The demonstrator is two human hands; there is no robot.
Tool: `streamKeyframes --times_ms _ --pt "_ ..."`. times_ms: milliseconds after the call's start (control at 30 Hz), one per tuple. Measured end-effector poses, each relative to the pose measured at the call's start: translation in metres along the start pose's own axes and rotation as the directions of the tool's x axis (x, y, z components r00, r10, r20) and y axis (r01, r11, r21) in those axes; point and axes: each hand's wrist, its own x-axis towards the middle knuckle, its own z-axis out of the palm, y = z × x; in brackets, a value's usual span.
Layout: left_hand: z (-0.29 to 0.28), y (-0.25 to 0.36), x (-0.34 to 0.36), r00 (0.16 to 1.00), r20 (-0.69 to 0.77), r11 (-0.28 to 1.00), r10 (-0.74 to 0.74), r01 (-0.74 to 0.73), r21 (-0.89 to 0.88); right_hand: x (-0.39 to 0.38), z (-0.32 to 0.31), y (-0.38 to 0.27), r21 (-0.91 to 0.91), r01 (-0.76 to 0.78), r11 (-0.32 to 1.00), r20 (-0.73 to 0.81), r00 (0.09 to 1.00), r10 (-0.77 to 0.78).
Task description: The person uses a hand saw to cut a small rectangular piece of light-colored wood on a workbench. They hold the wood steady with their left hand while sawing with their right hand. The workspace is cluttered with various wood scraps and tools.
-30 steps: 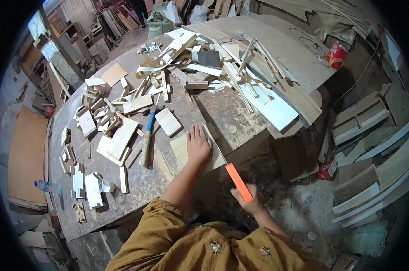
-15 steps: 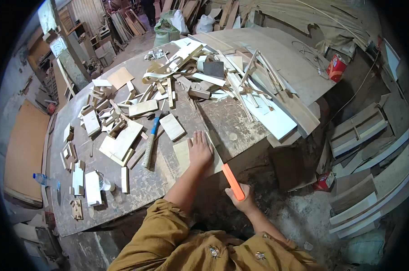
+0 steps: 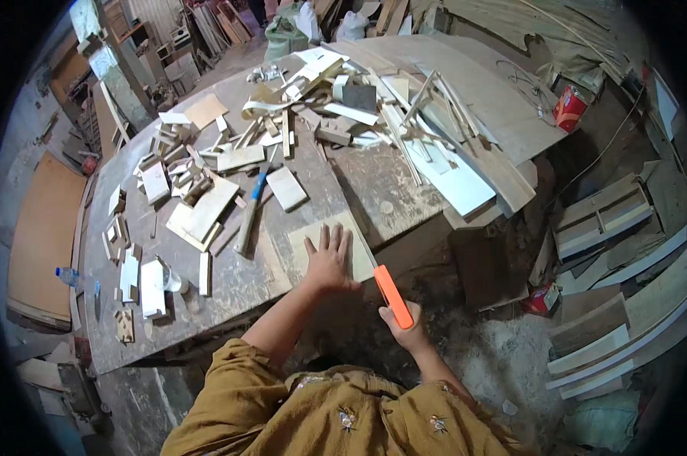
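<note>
The left hand lies palm down on a thin pale board, and its fingers are spread wide, with the thumb pointing to the right. This board is at the near edge of the big worktable, about in the middle from left to right. The right hand is nearer to the person, beyond the table edge, and its fingers are closed around the near end of an orange-handled tool. The thin blade of this tool points away from the person and runs along the right edge of the board; I cannot tell if it touches the wood.

Just to the far left of the board there is a hammer with a partly blue handle, and beside it a small pale block. More to the left, many wood offcuts lie in a loose heap, and a clear cup stands near a white piece. On the far right side, long strips and a white panel are lying, and a red can is near the far right edge
</note>
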Motion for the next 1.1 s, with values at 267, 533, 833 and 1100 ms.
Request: streamKeyframes --times_ms 267,533,833,1100 --pt "0.002 0.002 -0.002 0.998 -0.051 1.000 -0.024 0.024 -0.007 -0.075 -0.038 -0.014 -0.069 -0.041 0.997 0.141 0.989 0.051" --pt "0.011 -0.002 0.004 0.999 -0.041 1.000 -0.016 0.016 -0.001 -0.002 -0.014 -0.012 -0.041 0.061 0.997 0.060 0.996 -0.058" --pt "0.000 -0.004 0.008 0.997 -0.063 0.999 -0.037 0.039 0.031 -0.069 -0.051 0.001 0.033 -0.072 0.997 0.073 0.995 0.070" --pt "0.005 0.002 0.003 0.997 -0.066 0.999 -0.045 0.047 0.024 0.022 -0.006 0.006 -0.075 0.201 0.977 0.076 0.978 -0.195"
